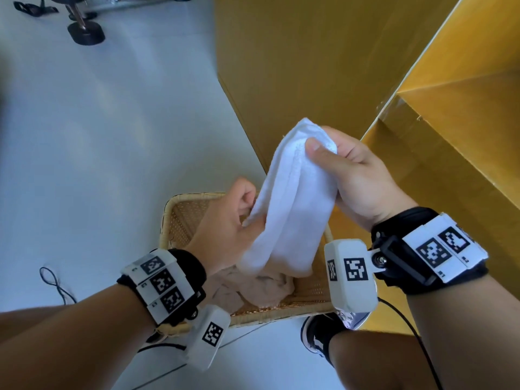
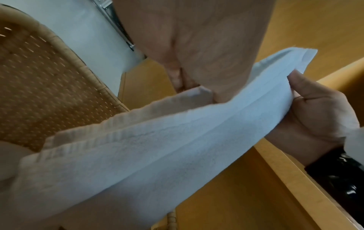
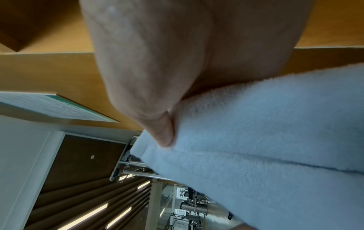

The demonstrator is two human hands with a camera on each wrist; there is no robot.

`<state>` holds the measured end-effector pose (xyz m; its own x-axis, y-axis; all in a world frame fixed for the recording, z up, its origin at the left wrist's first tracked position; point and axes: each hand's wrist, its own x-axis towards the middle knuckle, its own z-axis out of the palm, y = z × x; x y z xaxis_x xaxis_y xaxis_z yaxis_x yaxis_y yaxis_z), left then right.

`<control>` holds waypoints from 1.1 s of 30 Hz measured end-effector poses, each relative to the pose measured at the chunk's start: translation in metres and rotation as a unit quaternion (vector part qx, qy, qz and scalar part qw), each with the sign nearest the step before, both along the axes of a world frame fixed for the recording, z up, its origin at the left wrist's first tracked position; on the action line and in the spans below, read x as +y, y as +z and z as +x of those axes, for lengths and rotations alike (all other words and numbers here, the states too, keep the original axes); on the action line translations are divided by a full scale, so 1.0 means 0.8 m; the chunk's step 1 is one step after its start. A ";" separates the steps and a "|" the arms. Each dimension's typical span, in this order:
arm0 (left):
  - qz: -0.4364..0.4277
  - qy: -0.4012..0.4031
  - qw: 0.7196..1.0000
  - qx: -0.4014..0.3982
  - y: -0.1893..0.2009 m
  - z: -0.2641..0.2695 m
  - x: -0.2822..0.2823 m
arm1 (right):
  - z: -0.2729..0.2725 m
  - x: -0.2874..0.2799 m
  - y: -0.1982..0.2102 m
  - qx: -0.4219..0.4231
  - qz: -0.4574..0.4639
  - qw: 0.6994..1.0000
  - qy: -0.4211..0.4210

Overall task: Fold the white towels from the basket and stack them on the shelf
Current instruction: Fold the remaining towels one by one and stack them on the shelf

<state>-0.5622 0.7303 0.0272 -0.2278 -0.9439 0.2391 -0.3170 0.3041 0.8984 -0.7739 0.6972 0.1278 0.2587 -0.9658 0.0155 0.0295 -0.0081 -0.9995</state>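
The right hand (image 1: 357, 178) pinches the top of a white towel (image 1: 289, 204), thumb pressed over the bunched cloth. The left hand (image 1: 225, 220) grips the towel's edge lower down, fingers curled on it. The towel hangs in long folds between the hands, above a woven basket (image 1: 180, 218) that sits on the floor (image 1: 112, 122). Its lower end reaches into the basket, where a crumpled beige cloth (image 1: 253, 288) lies.

The floor is pale and glossy. The basket stands close against a yellow wooden shelf (image 1: 450, 114), whose boards rise to the right of the hands. A dark shoe (image 1: 320, 333) stands just beside the basket's near corner. A thin black cable (image 1: 53, 280) loops on the floor to the left, and a black stand foot (image 1: 85, 32) sits far off at the top of the head view. The right wrist view shows a slatted ceiling with strip lights (image 3: 88, 214).
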 end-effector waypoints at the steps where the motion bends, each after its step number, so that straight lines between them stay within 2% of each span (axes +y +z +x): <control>1: -0.023 0.018 1.000 -0.005 0.002 0.000 0.001 | -0.001 0.000 0.003 -0.009 0.000 1.000 -0.007; 3: -0.054 0.040 0.997 -0.025 0.006 0.000 0.003 | -0.004 0.001 0.006 -0.018 -0.007 1.000 -0.022; 8: -0.108 0.009 0.990 -0.092 0.015 -0.003 0.008 | -0.007 0.001 0.009 -0.020 -0.008 0.999 -0.042; 13: 0.008 -0.099 0.992 -0.082 0.003 0.001 0.011 | -0.007 0.002 0.014 -0.029 -0.004 0.999 -0.042; 17: 0.042 -0.148 0.973 -0.172 -0.016 0.004 0.013 | -0.008 0.003 0.021 -0.031 -0.003 0.999 -0.043; 21: 0.046 -0.169 0.962 -0.208 -0.032 0.001 0.018 | -0.010 0.007 0.029 -0.033 -0.003 0.998 -0.051; 25: 0.075 -0.192 0.937 -0.282 -0.050 -0.003 0.021 | -0.012 0.012 0.038 -0.051 0.000 0.997 -0.058; 29: 0.087 -0.212 0.921 -0.315 -0.067 -0.002 0.030 | -0.015 0.014 0.047 -0.074 -0.005 0.995 -0.067; 33: 0.142 -0.206 0.884 -0.395 -0.083 0.000 0.034 | -0.021 0.015 0.054 -0.089 -0.004 0.992 -0.092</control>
